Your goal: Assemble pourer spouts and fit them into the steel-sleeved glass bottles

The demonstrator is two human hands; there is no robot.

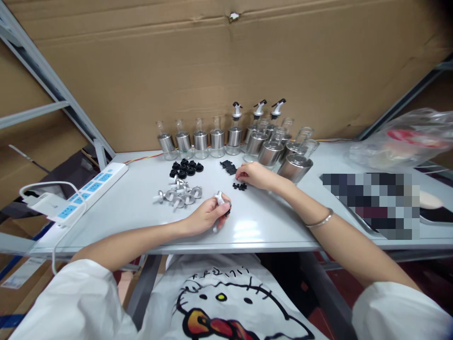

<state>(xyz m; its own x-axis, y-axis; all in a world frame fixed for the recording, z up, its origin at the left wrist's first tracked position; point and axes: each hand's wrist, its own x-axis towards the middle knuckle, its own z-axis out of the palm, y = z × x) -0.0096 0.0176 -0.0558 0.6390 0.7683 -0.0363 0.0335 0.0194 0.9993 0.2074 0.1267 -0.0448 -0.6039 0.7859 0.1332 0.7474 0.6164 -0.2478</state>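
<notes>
My left hand (208, 215) is closed around a silver pourer spout (219, 197) with a black part at its base, held above the table near its front edge. My right hand (252, 174) reaches farther forward, fingertips pinched together just above the table; whatever is between them is hidden. Beside those fingertips lie a pile of flat black pieces (228, 166) and a cluster of tiny black parts (239, 187). Left of them sit several black stoppers (184, 167) and, nearer me, a heap of silver pourer spouts (182, 194).
Glass bottles with steel sleeves (201, 140) line the back, several more (295, 166) crowding behind my right forearm. Three carry fitted pourers (259, 108). A power strip (95, 189) lies at left, a plastic bag (403, 139) at right. Cardboard (177, 61) walls the back.
</notes>
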